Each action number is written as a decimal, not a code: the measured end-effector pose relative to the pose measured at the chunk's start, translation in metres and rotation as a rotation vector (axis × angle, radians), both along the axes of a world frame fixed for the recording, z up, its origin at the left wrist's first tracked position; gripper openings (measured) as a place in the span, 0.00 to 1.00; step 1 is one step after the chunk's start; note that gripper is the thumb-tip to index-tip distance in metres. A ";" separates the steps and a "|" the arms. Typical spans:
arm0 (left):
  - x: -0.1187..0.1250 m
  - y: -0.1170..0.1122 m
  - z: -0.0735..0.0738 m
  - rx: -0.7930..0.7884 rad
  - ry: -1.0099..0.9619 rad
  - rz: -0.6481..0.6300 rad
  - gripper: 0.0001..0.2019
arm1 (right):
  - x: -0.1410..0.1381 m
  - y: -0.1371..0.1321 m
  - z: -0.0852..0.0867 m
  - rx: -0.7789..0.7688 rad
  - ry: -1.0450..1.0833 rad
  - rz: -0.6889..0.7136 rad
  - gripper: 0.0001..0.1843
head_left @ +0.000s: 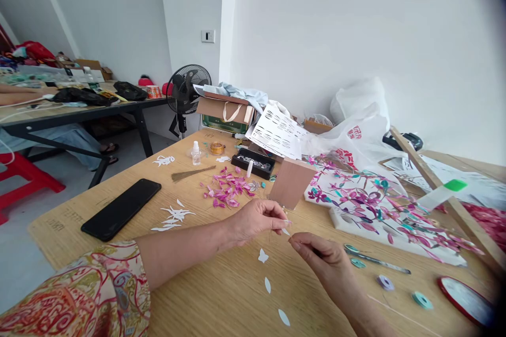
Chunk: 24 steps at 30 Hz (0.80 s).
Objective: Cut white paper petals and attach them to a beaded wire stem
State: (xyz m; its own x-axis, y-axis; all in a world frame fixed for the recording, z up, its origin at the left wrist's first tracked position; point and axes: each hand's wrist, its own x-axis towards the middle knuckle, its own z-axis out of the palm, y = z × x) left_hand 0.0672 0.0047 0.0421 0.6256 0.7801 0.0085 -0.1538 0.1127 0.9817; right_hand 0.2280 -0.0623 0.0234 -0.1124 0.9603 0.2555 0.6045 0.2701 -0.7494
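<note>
My left hand (259, 220) is pinched over the middle of the table. A small white petal-shaped piece (285, 231) shows at its fingertips, with something thin and pale beside it. My right hand (323, 257) is just to the right, thumb and forefinger pressed together; whatever is between them is too small to make out. Below the hands lie a white butterfly-shaped cutout (263, 256) and two white leaf-shaped cutouts (268, 285) in a line. Pink petals (227, 188) are heaped beyond my left hand, and more white cutouts (176, 215) lie left of it.
A black phone (122, 209) lies at the left. Behind are a small dropper bottle (196, 153), a black tray (241, 162) and an upright brown board (291, 184). On the right are flower sprays (363, 197), tweezers (381, 261), ribbon spools (422, 300) and a wooden bar (430, 174).
</note>
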 end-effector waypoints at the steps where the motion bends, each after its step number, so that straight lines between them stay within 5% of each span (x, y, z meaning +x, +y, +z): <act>1: 0.000 0.001 -0.001 0.029 0.032 0.021 0.08 | -0.001 -0.001 0.001 0.019 -0.035 0.006 0.14; 6: -0.001 0.004 -0.006 0.344 0.250 0.017 0.03 | -0.001 -0.006 0.010 0.095 -0.184 0.047 0.14; 10: -0.005 0.005 -0.007 0.582 0.363 -0.174 0.02 | 0.006 -0.006 0.020 0.119 -0.235 0.033 0.13; 15: -0.006 0.002 -0.004 0.165 0.167 -0.445 0.05 | 0.014 -0.002 0.018 0.030 -0.149 0.050 0.13; 18: -0.006 -0.001 -0.001 -0.016 0.052 -0.356 0.09 | 0.013 0.001 0.009 -0.048 -0.004 0.049 0.13; 24: -0.003 -0.002 0.001 -0.104 -0.121 -0.171 0.10 | 0.004 0.002 -0.004 -0.063 0.165 -0.028 0.12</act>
State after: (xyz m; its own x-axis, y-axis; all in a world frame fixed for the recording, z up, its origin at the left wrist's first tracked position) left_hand 0.0640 0.0027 0.0429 0.7478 0.6637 0.0169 -0.2398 0.2463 0.9391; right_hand 0.2324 -0.0604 0.0198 -0.0472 0.9771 0.2075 0.4783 0.2045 -0.8541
